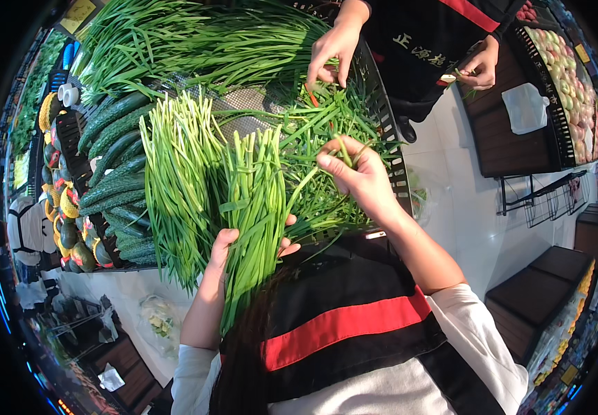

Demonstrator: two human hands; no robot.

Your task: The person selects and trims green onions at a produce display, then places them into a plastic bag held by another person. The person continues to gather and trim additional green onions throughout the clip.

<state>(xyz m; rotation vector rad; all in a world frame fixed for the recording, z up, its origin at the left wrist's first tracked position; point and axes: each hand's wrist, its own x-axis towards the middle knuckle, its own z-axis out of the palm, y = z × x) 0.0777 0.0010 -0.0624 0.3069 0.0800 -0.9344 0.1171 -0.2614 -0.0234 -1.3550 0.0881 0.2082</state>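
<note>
My left hand (222, 251) is closed around a bunch of garlic chives (256, 202), its pale cut ends pointing up and away from me. Pinched between the thumb and fingers of my right hand (366, 179) are a few thin green stems (344, 153), just above a heap of loose chive leaves (325, 199). A second, larger bunch of chives (182, 171) stands directly left of the held one, its pale ends also up. Red strips (313, 98) show among the loose leaves near the far side of the heap.
Across the black crate (400, 174), a co-worker's hand (333, 54) reaches into the loose leaves; their other hand (480, 67) holds green bits. More chives (200, 44) lie at the back. Cucumbers (117, 140) are stacked left. A display of round fruit (563, 88) stands right.
</note>
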